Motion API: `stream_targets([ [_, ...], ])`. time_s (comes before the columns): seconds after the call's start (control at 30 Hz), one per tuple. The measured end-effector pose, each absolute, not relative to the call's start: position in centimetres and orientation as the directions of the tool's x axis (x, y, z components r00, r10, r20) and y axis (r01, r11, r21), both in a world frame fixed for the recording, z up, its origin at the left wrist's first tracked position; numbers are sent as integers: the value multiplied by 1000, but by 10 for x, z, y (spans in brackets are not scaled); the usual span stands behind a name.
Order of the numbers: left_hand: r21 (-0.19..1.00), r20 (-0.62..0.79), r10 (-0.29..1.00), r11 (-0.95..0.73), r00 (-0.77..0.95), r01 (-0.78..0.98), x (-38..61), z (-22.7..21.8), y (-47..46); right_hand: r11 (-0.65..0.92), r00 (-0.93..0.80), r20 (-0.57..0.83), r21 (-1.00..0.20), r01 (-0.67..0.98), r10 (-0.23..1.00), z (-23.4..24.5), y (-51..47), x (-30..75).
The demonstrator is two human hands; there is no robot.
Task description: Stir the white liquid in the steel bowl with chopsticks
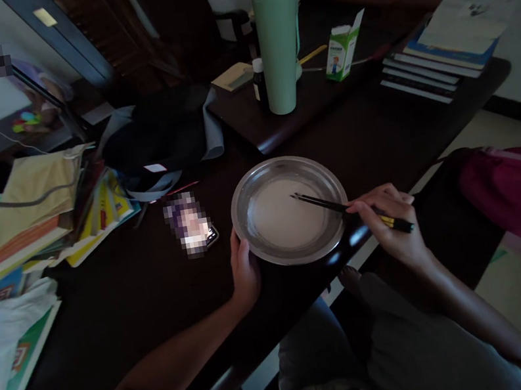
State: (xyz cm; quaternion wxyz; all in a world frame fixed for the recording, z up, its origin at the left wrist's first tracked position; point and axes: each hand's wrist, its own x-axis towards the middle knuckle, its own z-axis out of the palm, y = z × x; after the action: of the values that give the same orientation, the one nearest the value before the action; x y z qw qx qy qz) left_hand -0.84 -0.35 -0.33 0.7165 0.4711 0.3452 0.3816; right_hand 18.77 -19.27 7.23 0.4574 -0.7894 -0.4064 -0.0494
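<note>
Left hand is gripping the near-left edge of a metal bowl of pale liquid; right hand is holding dark chopsticks over it, tip contact unclear. Phone is lying left of the bowl, green flask is standing behind, books are sitting stacked far right.

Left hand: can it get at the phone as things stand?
Likely yes: the phone lies near the left hand, nothing visible between them, though that hand may need to leave the bowl.

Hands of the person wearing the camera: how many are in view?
2: the left hand touches the metal bowl at its near left side; the right hand holds slender black sticks.
</note>
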Motion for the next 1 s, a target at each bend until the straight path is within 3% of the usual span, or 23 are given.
stream_targets([
  [0.1, 935, -140, 878, 270, 458, -231, -8, -2, -4, -230, 700, 430, -735, 638, 570, 82, -206, 189],
  [0.23, 927, -168, 877, 295, 449, -230, -7, 0, -5, -160, 690, 363, -807, 569, 626, 90, -215, 186],
  [0.5, 931, -170, 879, 291, 445, -219, -7, 1, -5, -91, 561, 352, -784, 614, 749, 70, -192, 177],
  [0.83, 926, -153, 879, 287, 451, -245, -7, -1, -5, -249, 659, 444, -681, 689, 608, 69, -188, 186],
  [1.0, 926, -144, 877, 284, 459, -251, -7, -2, -5, -227, 720, 442, -745, 627, 536, 85, -210, 191],
])
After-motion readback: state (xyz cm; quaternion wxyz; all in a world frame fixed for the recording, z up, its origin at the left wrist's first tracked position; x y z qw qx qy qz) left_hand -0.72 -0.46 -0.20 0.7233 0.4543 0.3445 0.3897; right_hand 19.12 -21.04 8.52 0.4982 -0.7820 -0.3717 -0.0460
